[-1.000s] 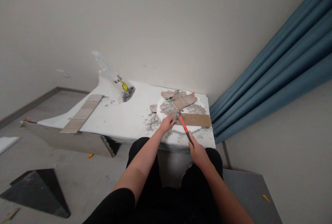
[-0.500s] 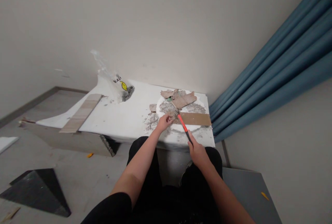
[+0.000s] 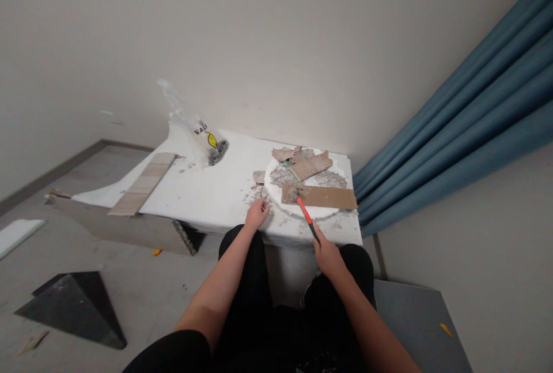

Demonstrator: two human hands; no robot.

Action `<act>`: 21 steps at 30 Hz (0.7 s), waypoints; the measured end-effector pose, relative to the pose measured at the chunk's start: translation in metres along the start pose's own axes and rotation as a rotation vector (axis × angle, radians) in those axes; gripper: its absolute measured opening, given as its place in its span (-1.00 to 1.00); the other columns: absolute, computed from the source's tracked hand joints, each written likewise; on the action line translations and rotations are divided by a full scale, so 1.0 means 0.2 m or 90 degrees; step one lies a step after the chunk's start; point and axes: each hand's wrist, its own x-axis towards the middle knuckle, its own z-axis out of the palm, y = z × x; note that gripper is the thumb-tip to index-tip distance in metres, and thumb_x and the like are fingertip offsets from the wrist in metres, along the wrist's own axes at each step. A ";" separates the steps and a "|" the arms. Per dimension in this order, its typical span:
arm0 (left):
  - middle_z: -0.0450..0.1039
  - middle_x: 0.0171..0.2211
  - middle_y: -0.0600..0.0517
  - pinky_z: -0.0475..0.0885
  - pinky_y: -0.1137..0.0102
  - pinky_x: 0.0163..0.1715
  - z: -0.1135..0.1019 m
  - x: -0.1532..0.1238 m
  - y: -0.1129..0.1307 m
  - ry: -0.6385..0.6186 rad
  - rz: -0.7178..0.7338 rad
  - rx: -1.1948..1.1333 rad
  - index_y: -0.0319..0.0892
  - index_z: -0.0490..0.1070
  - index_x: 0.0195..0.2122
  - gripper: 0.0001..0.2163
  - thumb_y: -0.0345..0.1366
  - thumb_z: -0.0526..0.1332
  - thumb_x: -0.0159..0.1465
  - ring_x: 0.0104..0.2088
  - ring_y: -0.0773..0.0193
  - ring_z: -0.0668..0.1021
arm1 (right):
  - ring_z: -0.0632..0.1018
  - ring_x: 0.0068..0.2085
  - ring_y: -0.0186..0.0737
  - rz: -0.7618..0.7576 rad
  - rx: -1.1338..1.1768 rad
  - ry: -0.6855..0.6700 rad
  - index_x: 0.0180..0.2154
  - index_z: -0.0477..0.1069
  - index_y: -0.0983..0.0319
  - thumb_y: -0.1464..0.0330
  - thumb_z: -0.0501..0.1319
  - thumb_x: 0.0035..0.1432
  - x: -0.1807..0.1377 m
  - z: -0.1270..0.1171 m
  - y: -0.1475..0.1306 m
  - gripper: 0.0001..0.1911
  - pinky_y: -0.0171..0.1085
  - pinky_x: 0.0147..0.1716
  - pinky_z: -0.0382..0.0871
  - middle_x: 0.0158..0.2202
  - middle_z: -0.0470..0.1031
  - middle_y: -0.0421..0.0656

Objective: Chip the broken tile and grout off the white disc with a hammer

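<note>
My right hand (image 3: 328, 255) is wrapped round the black grip of a hammer (image 3: 306, 214) with a red shaft. Its head rests over the left end of a brown strip of board (image 3: 328, 196), among grey crumbs, and is hard to make out. My left hand (image 3: 258, 214) hovers at the front left of the board, its fingers curled together; what they hold, if anything, is hidden. Beneath the board lies a white round disc (image 3: 283, 210) covered with grey granules (image 3: 283, 176). Torn brown flat pieces (image 3: 311, 165) lie on its far side. Loose crumbs (image 3: 256, 193) and a small brown piece (image 3: 258, 177) lie to the left.
The white-covered low table (image 3: 216, 194) stands against the wall. On it are a clear plastic bag (image 3: 201, 139) with dark grey contents and a wood-grained plank (image 3: 144, 183). A blue curtain (image 3: 458, 102) hangs at right. Black folded panels (image 3: 73, 306) lie on the floor.
My left hand has moved away from the board's left end, toward the left and nearer me. The hammer stays at that end. The view has shifted slightly.
</note>
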 end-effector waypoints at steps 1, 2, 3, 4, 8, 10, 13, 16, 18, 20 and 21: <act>0.48 -0.25 -0.08 0.41 0.33 -0.18 0.00 -0.01 0.00 -0.014 -0.003 0.029 -0.20 0.44 -0.21 -0.86 -0.32 0.13 0.28 -0.26 0.18 0.52 | 0.64 -0.06 -0.02 -0.004 0.014 0.004 0.46 -0.13 0.05 0.30 -0.06 0.42 0.00 -0.01 0.00 -0.35 -0.22 -0.11 0.41 -0.02 0.61 -0.04; 0.48 -0.20 -0.11 0.41 0.33 -0.15 0.00 -0.01 0.00 -0.026 -0.003 0.060 -0.20 0.45 -0.18 -0.85 -0.32 0.13 0.28 -0.21 0.16 0.53 | 0.63 -0.05 -0.03 -0.010 0.029 0.013 0.46 -0.13 0.05 0.30 -0.06 0.42 0.01 -0.02 0.00 -0.36 -0.23 -0.11 0.41 -0.01 0.60 -0.05; 0.47 -0.15 -0.14 0.41 0.32 -0.12 0.00 -0.02 0.01 -0.040 -0.002 0.093 -0.21 0.45 -0.15 -0.83 -0.32 0.14 0.28 -0.16 0.13 0.53 | 0.63 -0.04 -0.03 -0.016 0.043 0.025 0.46 -0.12 0.03 0.30 -0.06 0.42 0.01 -0.03 0.00 -0.36 -0.23 -0.11 0.41 0.01 0.60 -0.05; 0.46 -0.10 -0.17 0.41 0.31 -0.08 0.01 -0.02 0.01 -0.058 -0.001 0.129 -0.22 0.45 -0.12 -0.81 -0.32 0.15 0.28 -0.11 0.11 0.53 | 0.63 -0.04 -0.02 -0.022 0.053 0.037 0.46 -0.12 0.02 0.29 -0.06 0.42 0.00 -0.05 0.00 -0.36 -0.23 -0.11 0.41 0.02 0.60 -0.06; 0.43 -0.03 -0.27 0.42 0.26 -0.10 0.04 -0.02 0.03 -0.141 -0.012 0.232 -0.26 0.48 -0.12 -0.77 -0.42 0.07 0.29 -0.04 0.02 0.53 | 0.63 -0.04 0.02 -0.020 0.062 0.058 0.46 -0.11 0.03 0.28 -0.06 0.42 -0.01 -0.09 0.01 -0.36 -0.21 -0.11 0.42 0.00 0.61 -0.05; 0.46 -0.09 -0.28 0.43 0.26 -0.14 0.05 -0.01 0.03 -0.163 -0.010 0.237 -0.27 0.50 -0.17 -0.74 -0.49 0.03 0.27 -0.08 0.02 0.54 | 0.61 0.01 0.00 -0.020 0.073 0.050 0.46 -0.09 0.04 0.29 -0.05 0.42 -0.02 -0.07 0.04 -0.36 -0.21 -0.08 0.42 0.05 0.58 -0.05; 0.50 -0.19 -0.24 0.43 0.27 -0.14 0.06 0.02 0.02 -0.178 0.007 0.225 -0.26 0.51 -0.25 -0.75 -0.49 0.03 0.26 -0.12 0.05 0.56 | 0.56 0.10 -0.04 -0.014 0.086 0.034 0.45 -0.05 0.05 0.31 -0.03 0.41 -0.01 -0.04 0.09 -0.37 -0.22 -0.02 0.41 0.16 0.50 -0.06; 0.51 -0.23 -0.20 0.43 0.27 -0.12 0.03 0.08 -0.01 -0.189 0.041 0.204 -0.23 0.49 -0.34 -0.81 -0.46 0.08 0.24 -0.14 0.07 0.56 | 0.57 0.09 -0.04 0.020 0.081 0.032 0.45 -0.05 0.06 0.31 -0.03 0.40 -0.02 -0.03 0.16 -0.36 -0.21 -0.01 0.41 0.16 0.50 -0.04; 0.51 -0.23 -0.19 0.42 0.27 -0.11 0.00 0.11 -0.03 -0.186 0.069 0.185 -0.21 0.47 -0.39 -0.87 -0.44 0.13 0.21 -0.12 0.06 0.56 | 0.59 0.06 -0.04 0.044 0.078 0.034 0.45 -0.06 0.08 0.31 -0.03 0.40 -0.03 -0.05 0.19 -0.36 -0.21 -0.03 0.42 0.12 0.54 -0.02; 0.52 -0.22 -0.17 0.40 0.29 -0.09 -0.03 0.13 -0.04 -0.171 0.088 0.169 -0.18 0.45 -0.40 -0.92 -0.42 0.18 0.19 -0.11 0.07 0.55 | 0.61 0.02 -0.03 0.060 0.074 0.040 0.45 -0.04 0.10 0.32 -0.03 0.39 -0.04 -0.07 0.21 -0.36 -0.21 -0.04 0.43 0.06 0.58 -0.02; 0.52 -0.23 -0.16 0.40 0.30 -0.10 -0.05 0.13 -0.04 -0.161 0.091 0.167 -0.17 0.44 -0.38 -0.94 -0.41 0.18 0.20 -0.12 0.08 0.55 | 0.61 0.02 -0.04 0.062 0.071 0.047 0.45 -0.03 0.11 0.32 -0.03 0.39 -0.04 -0.08 0.23 -0.36 -0.20 -0.04 0.43 0.04 0.59 -0.02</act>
